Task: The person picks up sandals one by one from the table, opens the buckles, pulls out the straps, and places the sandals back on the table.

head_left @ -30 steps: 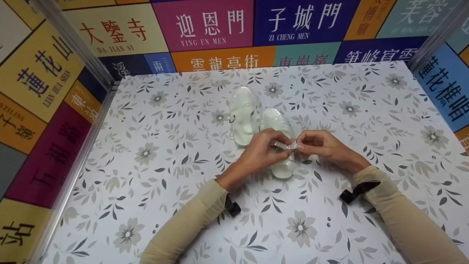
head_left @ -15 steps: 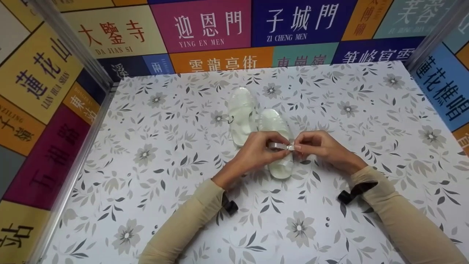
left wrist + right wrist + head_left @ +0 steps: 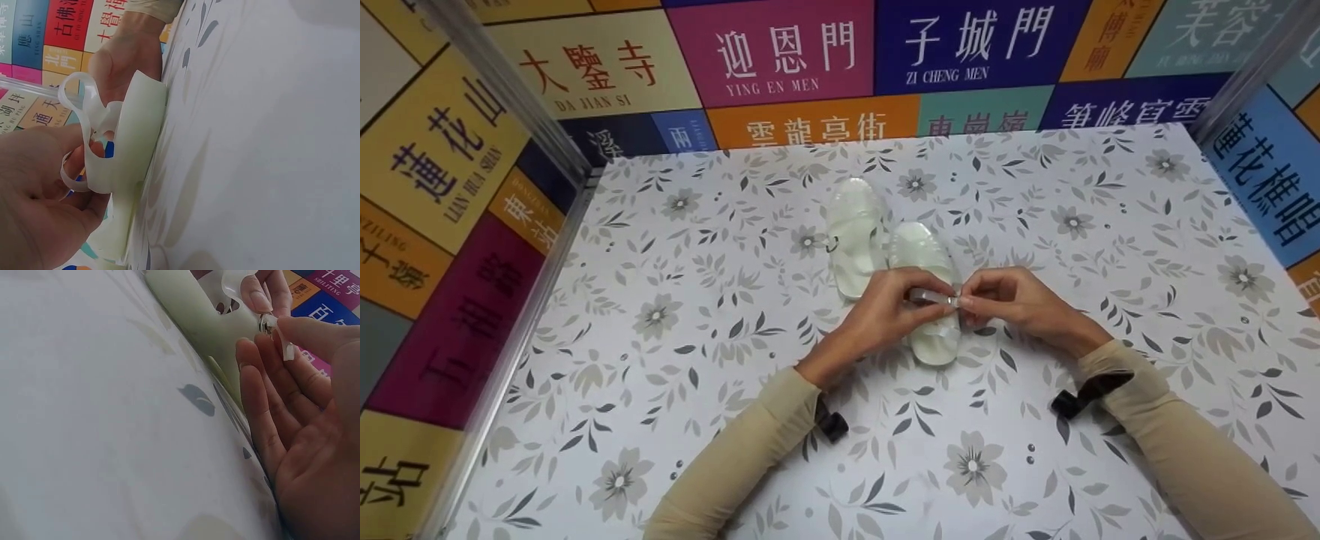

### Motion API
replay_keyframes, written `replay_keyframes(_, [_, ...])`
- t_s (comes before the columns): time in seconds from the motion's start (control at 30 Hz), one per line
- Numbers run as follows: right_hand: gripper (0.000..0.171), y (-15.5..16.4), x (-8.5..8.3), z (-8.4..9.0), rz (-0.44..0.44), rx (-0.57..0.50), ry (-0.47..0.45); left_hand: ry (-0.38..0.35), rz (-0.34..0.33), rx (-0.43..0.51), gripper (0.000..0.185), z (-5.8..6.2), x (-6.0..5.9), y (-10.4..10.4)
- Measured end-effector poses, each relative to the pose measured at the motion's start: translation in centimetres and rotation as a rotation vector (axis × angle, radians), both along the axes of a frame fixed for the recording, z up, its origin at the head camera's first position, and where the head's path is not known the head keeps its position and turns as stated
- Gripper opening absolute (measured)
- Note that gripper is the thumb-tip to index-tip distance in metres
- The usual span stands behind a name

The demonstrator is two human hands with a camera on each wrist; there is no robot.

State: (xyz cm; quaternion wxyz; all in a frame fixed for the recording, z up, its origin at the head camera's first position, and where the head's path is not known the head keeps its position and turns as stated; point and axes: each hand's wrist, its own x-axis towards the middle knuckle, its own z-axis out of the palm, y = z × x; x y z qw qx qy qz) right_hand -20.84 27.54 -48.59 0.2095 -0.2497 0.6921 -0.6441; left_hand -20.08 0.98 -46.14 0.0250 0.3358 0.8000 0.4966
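One pale-green sandal [image 3: 916,246] lay on the floral surface [image 3: 915,487], a second sandal [image 3: 853,232] at its ten o'clock; at nine, the left hand [image 3: 877,306] pinched the nearer sandal's strap [image 3: 931,297]; at three, the right hand [image 3: 1014,300] pinched its buckle [image 3: 264,324].

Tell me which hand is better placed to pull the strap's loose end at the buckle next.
Probably the right hand: it pinches the strap beside the buckle, close to the loose end. The left hand holds the strap's other side, over the nearer sandal.
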Motion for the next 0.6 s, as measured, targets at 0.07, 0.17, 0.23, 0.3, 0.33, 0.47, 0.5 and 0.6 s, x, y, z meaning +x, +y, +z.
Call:
replay_keyframes(0.07, [0.019, -0.08, 0.03, -0.02, -0.004, 0.001, -0.001, -0.006, -0.004, 0.013, 0.02, -0.04, 0.03, 0.06])
replay_keyframes(0.17, [0.019, -0.11, 0.07, 0.01, -0.006, 0.01, -0.006, 0.0, -0.005, 0.019, 0.019, -0.09, 0.08, 0.17])
replay_keyframes(0.23, [0.019, -0.04, 0.08, 0.11, -0.005, 0.019, -0.009, 0.007, -0.003, 0.015, 0.019, -0.1, 0.11, 0.22])
replay_keyframes(0.3, [0.02, 0.08, 0.03, 0.25, 0.002, 0.029, -0.003, 0.007, -0.003, 0.014, 0.019, -0.11, 0.14, 0.26])
replay_keyframes(0.33, [0.02, 0.16, -0.01, 0.31, 0.009, 0.032, 0.006, 0.004, -0.005, 0.012, 0.019, -0.12, 0.15, 0.27])
replay_keyframes(0.47, [0.02, 0.45, -0.05, 0.49, 0.031, 0.023, 0.028, -0.022, -0.017, 0.018, 0.018, -0.13, 0.18, 0.28])
replay_keyframes(0.5, [0.02, 0.49, -0.04, 0.49, 0.035, 0.017, 0.031, -0.025, -0.016, 0.017, 0.018, -0.11, 0.19, 0.26])
replay_keyframes(0.6, [0.019, 0.52, -0.03, 0.4, 0.036, 0.002, 0.034, -0.035, -0.014, 0.019, 0.018, -0.12, 0.2, 0.25])
